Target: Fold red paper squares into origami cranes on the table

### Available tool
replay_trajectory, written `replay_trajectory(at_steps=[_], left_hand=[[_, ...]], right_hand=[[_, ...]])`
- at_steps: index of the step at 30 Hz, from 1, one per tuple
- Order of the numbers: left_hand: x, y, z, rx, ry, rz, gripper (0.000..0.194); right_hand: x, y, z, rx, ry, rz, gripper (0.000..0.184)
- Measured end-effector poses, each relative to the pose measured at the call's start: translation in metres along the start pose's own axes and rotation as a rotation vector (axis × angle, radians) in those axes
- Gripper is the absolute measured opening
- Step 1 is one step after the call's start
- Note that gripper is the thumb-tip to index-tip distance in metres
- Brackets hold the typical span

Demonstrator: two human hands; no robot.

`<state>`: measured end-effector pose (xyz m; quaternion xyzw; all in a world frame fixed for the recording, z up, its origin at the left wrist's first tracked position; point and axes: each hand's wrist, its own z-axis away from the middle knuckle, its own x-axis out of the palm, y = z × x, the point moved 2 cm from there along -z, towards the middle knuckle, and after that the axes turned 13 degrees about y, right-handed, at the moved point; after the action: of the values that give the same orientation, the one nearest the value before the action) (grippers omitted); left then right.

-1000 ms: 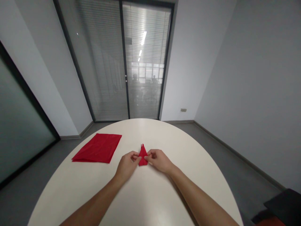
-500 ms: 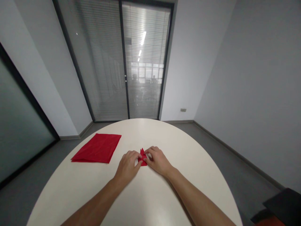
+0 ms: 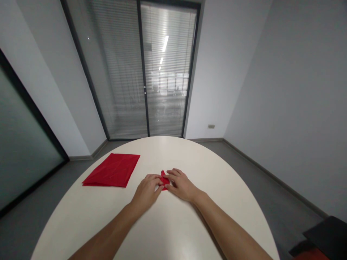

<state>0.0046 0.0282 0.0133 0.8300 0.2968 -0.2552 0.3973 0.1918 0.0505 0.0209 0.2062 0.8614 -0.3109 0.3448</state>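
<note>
A small piece of folded red paper (image 3: 164, 181) lies low over the table between my two hands, its pointed tip facing away from me. My left hand (image 3: 148, 189) grips its left side, with the thumb at the near edge and the fingers curled at the far part. On the opposite side my right hand (image 3: 181, 185) holds it between thumb and fingers, the fingertips resting on its upper part. Fingers cover much of the paper, so its exact folds are hidden.
A larger red sheet or stack of sheets (image 3: 112, 170) lies flat on the left of the round white table (image 3: 162, 224). A dark object with some red (image 3: 325, 236) stands at the lower right. Beyond the table are a glass door with blinds (image 3: 168, 101) and walls.
My fingers have moved from the paper's sides onto its upper part. Less of the pointed tip shows now, and it looks shorter. The larger red paper has stayed put.
</note>
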Motion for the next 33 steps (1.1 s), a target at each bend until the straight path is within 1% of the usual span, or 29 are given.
replay_trajectory(at_steps=[4, 10, 13, 16, 18, 22, 25, 28, 33], left_hand=[[-0.0002, -0.0022, -0.0016, 0.002, -0.013, 0.017, 0.009], [-0.0034, -0.0029, -0.0025, 0.01, -0.035, 0.001, 0.008], [-0.0045, -0.0054, -0.0024, 0.023, -0.041, 0.0, 0.009], [-0.0042, -0.0078, -0.0022, 0.011, -0.037, 0.01, 0.013], [-0.0038, -0.008, -0.0022, -0.009, -0.023, 0.016, 0.019], [-0.0038, -0.0062, -0.002, -0.059, 0.0, 0.028, 0.028], [-0.0038, -0.0054, -0.0015, -0.094, 0.017, 0.046, 0.03], [-0.0023, -0.0063, -0.001, -0.119, 0.044, 0.072, 0.037], [0.0016, -0.009, -0.0006, -0.203, 0.058, 0.08, 0.05]], right_hand=[[0.0045, 0.0066, 0.004, 0.041, -0.008, 0.013, 0.036], [-0.0036, 0.0023, 0.0044, 0.005, -0.057, 0.022, 0.036], [-0.0042, 0.0031, 0.0038, 0.017, -0.086, 0.022, 0.039], [-0.002, 0.0068, 0.0034, 0.073, -0.065, 0.037, 0.048], [-0.0005, 0.0093, 0.0037, 0.104, -0.05, 0.038, 0.05], [0.0002, 0.0116, 0.0043, 0.125, -0.018, 0.008, 0.043], [-0.0006, 0.0102, 0.0029, 0.136, 0.033, -0.037, 0.038], [-0.0018, 0.0074, 0.0007, 0.136, 0.077, -0.076, 0.032], [-0.0029, 0.0054, -0.0005, 0.12, 0.073, -0.065, 0.02]])
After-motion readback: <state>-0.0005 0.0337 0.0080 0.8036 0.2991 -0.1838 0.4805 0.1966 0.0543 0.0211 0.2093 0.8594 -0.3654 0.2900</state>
